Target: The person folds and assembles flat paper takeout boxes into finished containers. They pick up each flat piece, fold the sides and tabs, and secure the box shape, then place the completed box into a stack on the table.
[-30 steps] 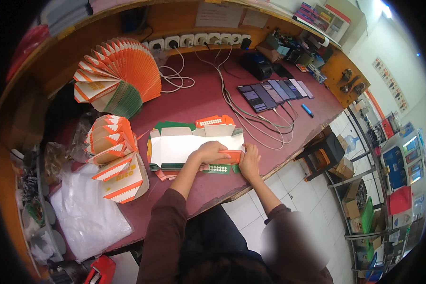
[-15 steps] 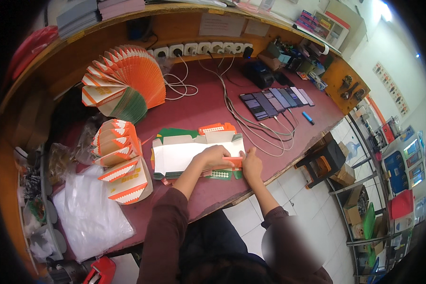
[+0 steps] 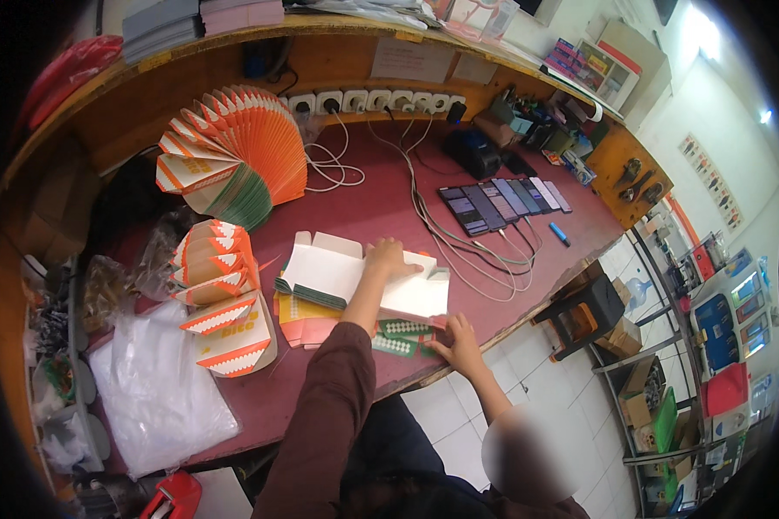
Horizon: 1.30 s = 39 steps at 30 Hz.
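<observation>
A partly folded cardboard box [image 3: 333, 274], white on the inside, lies in front of me on a stack of flat printed box blanks [image 3: 307, 331]. My left hand [image 3: 386, 258] reaches across it, fingers bent over its far side and thumb pointing right along the white flap. By the box's near right corner is my right hand [image 3: 463, 348], its thumb and forefinger apart at the edge. Green, dotted flaps [image 3: 398, 338] stick out beneath the box near that hand. How firmly the left fingers grip is partly hidden.
Folded orange-and-white boxes [image 3: 225, 333] stand at the left, with a fan of more [image 3: 268, 160] behind. Clear plastic bags [image 3: 160, 389] lie nearer. White cables [image 3: 428, 216] run from sockets to a row of phones [image 3: 502, 203]. A blue marker [image 3: 560, 234] lies beside them.
My left hand has moved from the near side of the box to its far side. My right hand has come down toward me, off the orange flap. The near wall now shows white.
</observation>
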Tool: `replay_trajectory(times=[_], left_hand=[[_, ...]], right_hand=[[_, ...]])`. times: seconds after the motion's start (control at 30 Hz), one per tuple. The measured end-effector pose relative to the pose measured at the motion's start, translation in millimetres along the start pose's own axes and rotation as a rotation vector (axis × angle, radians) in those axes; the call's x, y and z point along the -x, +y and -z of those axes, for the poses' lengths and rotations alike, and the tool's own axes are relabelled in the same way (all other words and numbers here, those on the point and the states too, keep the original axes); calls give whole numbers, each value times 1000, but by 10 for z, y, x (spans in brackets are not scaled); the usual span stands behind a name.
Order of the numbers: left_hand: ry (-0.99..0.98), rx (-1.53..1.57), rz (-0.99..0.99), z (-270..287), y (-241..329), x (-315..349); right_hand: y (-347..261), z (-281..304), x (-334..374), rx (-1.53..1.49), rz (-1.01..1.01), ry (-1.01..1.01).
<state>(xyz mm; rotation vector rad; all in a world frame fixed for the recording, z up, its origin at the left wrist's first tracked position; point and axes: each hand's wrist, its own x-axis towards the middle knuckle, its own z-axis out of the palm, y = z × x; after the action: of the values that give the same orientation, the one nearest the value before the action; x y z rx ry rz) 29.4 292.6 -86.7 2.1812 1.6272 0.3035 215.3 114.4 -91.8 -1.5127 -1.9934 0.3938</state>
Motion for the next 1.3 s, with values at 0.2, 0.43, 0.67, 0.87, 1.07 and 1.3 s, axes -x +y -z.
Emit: replay_trajectory(times=[0.2,0.43,0.67,0.87,1.07,1.3], left_hand=[[-49,148,-147,-57,293,372],[-61,10,-465,177,362,1340],[388,-68,-572,-228,263,1360],[352,-66,-613,-254,213,1251],[424,-130,-743,-48,169,1248],[832,485,-870,575,165,1439]], right_hand=[[-153,199,348,134,103,81],[-53,248,172,20,-79,-145],[-95,-4,-82,232,-265,-55],[-99,-287,-201,489,-188,224],[-214,248,-62,316,302,104],[-449,1034,-57,536,626,-135]])
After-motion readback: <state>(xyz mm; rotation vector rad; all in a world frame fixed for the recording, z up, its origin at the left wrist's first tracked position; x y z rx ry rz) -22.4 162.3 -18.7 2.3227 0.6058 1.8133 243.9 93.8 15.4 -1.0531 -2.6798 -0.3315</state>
